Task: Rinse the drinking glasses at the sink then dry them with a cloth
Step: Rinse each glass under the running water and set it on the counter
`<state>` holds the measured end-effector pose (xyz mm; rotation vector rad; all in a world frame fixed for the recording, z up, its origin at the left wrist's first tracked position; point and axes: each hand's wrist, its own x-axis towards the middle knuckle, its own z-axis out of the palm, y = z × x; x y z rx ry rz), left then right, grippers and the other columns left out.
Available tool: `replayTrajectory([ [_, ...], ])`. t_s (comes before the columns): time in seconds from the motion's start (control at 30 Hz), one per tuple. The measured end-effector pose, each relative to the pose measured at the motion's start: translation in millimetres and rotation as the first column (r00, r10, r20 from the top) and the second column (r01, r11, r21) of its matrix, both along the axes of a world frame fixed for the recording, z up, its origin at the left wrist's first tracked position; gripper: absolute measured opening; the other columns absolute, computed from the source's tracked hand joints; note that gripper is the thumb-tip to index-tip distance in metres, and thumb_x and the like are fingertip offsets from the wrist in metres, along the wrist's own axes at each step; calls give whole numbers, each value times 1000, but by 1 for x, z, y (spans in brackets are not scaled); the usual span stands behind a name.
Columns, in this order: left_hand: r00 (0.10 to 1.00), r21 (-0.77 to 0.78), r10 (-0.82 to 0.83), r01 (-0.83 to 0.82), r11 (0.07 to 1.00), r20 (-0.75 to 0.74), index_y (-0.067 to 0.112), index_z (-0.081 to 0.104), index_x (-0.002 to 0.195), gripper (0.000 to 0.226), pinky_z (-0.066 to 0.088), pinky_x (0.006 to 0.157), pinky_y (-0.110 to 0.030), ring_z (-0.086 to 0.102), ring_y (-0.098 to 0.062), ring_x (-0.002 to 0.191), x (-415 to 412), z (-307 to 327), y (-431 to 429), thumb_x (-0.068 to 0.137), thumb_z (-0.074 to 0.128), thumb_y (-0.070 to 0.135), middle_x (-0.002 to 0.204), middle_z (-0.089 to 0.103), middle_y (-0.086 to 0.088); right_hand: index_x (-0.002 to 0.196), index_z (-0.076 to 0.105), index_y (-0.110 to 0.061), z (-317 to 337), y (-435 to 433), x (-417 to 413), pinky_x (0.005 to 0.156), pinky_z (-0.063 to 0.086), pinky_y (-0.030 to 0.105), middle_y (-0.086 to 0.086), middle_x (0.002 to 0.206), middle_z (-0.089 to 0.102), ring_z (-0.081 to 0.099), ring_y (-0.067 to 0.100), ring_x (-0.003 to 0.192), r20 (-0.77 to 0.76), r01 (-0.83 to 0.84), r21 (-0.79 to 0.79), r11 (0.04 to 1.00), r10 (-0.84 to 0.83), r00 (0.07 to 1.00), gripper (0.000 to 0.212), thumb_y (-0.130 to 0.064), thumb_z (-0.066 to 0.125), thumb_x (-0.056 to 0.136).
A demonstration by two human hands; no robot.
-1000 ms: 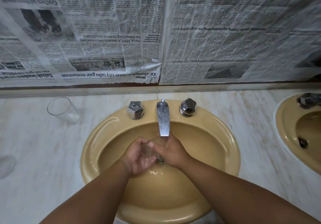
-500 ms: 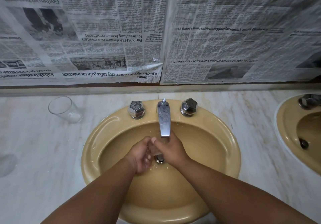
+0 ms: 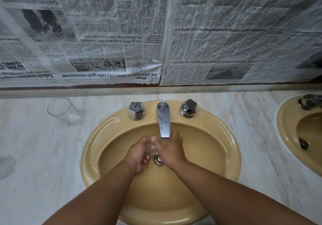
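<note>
Both hands (image 3: 139, 153) (image 3: 169, 150) clasp a blurred glass (image 3: 151, 148) under the spout (image 3: 163, 121); axis unclear.

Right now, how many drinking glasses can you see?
2 for sure: one held between both hands under the tap, one standing on the counter left of the sink. A blurred shape at the far left edge may be another.

**A washroom counter with twin basins**

We're looking down at a washroom vanity: a mustard-yellow oval basin (image 3: 224, 142) set into a pale marble-look countertop (image 3: 43, 155), chrome spout (image 3: 163, 120) flanked by two faceted tap knobs (image 3: 136, 110). A second matching basin (image 3: 285, 137) sits just along the counter (so a shared washroom, perhaps). Newspaper sheets (image 3: 104, 32) cover the wall behind.
</note>
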<state>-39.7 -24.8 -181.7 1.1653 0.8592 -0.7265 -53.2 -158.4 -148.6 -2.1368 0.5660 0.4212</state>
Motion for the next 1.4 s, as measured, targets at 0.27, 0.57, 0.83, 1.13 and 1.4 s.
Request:
replayTrajectory([
  [0.27,1000,-123,-21,22,992,10,10,77,118,46,46,53,-24,59,-18,64,1,-1,1,98,52,43,83,73,-6,116,74,-14,6,-11,-1,76,53,30,4,100,81,78,17,90,-146,-59,485,872,148,978,19,-26,66,103],
  [0.57,995,-199,69,-83,977,-77,10,64,87,27,58,45,-27,65,-20,45,5,9,0,107,54,26,62,66,-8,127,73,-10,8,-12,9,68,45,13,9,123,77,69,3,99,-86,-461,415,785,538,839,57,20,50,84],
  [0.83,994,-251,5,-32,967,-105,7,73,109,34,61,47,-34,72,-22,54,14,11,0,107,56,37,75,73,-13,114,67,-24,-6,-21,14,93,52,37,4,115,68,62,25,107,-32,-791,-84,606,792,610,35,-11,53,85],
  [1.13,990,-271,-86,112,956,108,7,64,129,37,66,69,-39,75,-26,84,7,18,14,95,69,21,108,75,-18,106,74,-7,14,-19,6,61,42,26,7,91,72,62,22,81,-223,46,620,784,119,968,48,12,58,65],
  [1.4,886,301,-252,136,944,390,14,56,123,40,53,65,-28,61,-16,83,-14,57,46,92,81,9,104,65,-1,80,72,-15,13,-24,-40,51,30,23,-1,61,62,47,14,52,-405,336,457,823,-144,903,20,2,62,78],
])
